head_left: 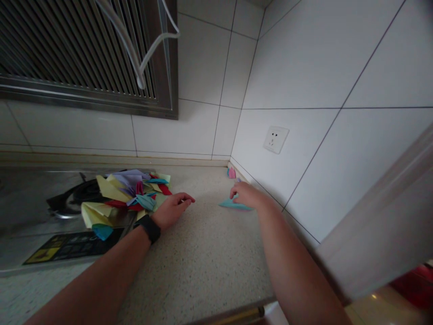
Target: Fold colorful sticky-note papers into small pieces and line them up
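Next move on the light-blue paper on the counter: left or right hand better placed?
Right hand, I'd judge: it's right at the light-blue paper. The left hand is farther off, beside the pile of folded papers.

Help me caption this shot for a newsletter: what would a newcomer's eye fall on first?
Probably the bright heap of folded paper, in yellow, red, lilac and blue, lying partly over the cooktop at left. Next comes the light-blue folded paper on the pale counter, at the fingers of the right hand. Overhead at upper left, a white tube hangs before a slatted metal panel.
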Demonstrator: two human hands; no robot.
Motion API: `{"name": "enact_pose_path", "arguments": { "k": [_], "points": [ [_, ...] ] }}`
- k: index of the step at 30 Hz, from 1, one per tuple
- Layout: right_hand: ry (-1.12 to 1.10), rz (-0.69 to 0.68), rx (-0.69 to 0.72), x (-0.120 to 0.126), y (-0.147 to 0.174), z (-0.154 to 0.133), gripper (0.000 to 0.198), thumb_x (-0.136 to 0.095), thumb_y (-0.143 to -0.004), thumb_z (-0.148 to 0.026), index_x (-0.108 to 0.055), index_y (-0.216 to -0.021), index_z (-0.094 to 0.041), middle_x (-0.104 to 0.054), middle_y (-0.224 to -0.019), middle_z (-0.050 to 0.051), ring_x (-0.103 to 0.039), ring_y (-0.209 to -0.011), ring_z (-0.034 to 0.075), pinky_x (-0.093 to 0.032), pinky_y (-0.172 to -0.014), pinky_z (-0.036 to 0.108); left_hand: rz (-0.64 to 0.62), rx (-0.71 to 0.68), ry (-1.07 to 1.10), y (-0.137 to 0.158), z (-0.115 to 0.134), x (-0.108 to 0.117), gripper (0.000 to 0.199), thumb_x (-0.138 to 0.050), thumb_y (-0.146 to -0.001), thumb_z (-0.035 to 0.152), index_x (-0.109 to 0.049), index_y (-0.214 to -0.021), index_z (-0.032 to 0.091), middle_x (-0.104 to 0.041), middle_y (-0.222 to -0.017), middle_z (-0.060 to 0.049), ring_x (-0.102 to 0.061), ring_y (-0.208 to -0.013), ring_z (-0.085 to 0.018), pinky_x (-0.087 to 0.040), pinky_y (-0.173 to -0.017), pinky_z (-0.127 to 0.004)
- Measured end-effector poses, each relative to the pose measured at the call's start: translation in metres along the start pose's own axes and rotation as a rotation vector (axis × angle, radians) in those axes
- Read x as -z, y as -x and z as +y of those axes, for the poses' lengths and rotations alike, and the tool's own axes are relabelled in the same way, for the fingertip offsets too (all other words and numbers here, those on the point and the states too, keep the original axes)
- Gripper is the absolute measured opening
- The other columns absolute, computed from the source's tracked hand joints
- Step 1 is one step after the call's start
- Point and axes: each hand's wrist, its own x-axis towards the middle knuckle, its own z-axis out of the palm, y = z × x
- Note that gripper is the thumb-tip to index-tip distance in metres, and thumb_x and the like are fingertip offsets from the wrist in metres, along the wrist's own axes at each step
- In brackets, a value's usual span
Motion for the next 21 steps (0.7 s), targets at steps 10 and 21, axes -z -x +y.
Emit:
{"name": "enact_pose_path", "arguments": {
  "k": [10,21],
  "points": [
    [-0.046,-0.051,-0.096,-0.014,-0.007,0.010,0.015,-0.066,-0.071,-0.021,-0.073,-0.084,-0.020,-0.072,-0.086,0.004,-0.064,-0.076,0.015,-0.042,-0.064,0.022,0.004,0.008,0.020,0.003,0.008,0.001,0.034,-0.052,-0.081,0.045,-0.068,-0.094,0.018,-0.055,-0.066,-0.002,-0.044,-0.055,-0.013,-0.030,-0.047,-0.022],
    [-0.007,-0.099,-0.088,-0.015,-0.005,0.009,0.022,-0.061,-0.066,-0.011,-0.070,-0.084,-0.020,-0.070,-0.086,0.005,-0.061,-0.076,0.016,-0.037,-0.060,0.023,-0.037,-0.135,-0.158,0.001,0.003,-0.001,0.026,-0.047,-0.086,0.031,-0.068,-0.093,0.018,-0.063,-0.081,-0.003,-0.054,-0.072,-0.015,-0.038,-0.063,-0.025]
  ]
}}
